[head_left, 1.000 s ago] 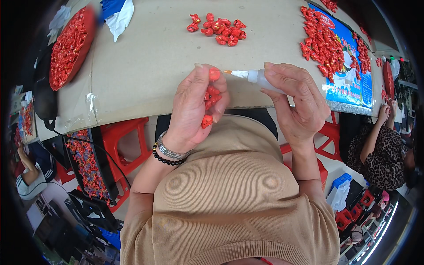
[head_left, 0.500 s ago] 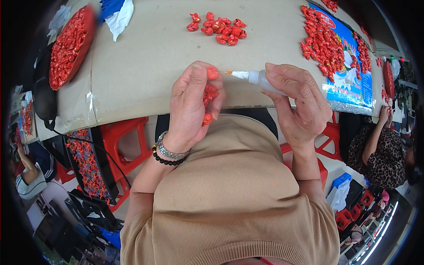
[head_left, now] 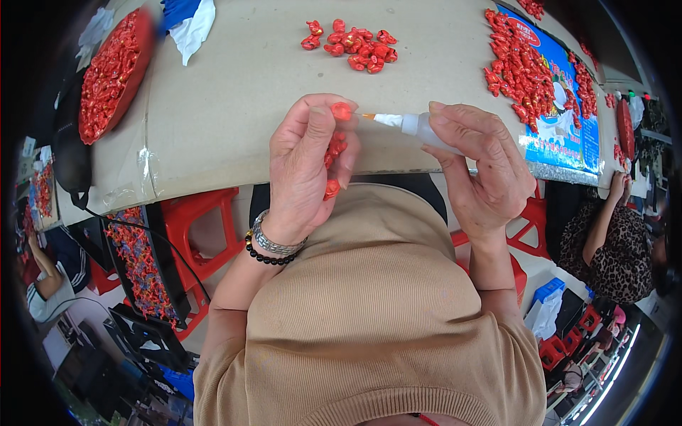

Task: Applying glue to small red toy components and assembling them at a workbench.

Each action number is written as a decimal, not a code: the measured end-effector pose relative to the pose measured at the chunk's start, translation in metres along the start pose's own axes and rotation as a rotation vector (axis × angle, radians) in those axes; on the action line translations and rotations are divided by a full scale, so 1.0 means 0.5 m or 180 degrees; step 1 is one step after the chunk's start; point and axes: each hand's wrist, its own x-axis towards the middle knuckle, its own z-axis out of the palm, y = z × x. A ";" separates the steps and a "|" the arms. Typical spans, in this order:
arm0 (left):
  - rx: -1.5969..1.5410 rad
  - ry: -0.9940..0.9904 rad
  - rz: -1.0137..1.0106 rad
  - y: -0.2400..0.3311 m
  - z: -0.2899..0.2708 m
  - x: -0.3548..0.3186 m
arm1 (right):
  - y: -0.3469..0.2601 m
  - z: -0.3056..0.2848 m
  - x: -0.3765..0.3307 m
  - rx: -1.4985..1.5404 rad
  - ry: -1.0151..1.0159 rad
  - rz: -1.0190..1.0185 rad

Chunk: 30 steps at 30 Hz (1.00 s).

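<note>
Since a second ago the left hand (head_left: 307, 170), gripping several small red pieces (head_left: 332, 148), lifts one at its fingertips against the nozzle of the glue bottle (head_left: 415, 126) clasped in the right hand (head_left: 483, 170), centre frame.
</note>
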 end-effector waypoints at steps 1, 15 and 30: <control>-0.0048 -0.0002 0.0008 0.000 0.000 -0.001 | -0.001 0.000 0.000 0.0002 -0.0001 0.0000; -0.0254 -0.0122 0.0229 -0.006 -0.010 0.003 | -0.003 -0.005 0.000 0.0060 0.0049 0.0094; -0.0225 -0.0079 0.0316 -0.001 -0.007 0.005 | -0.004 -0.009 0.003 0.0015 0.0043 0.0088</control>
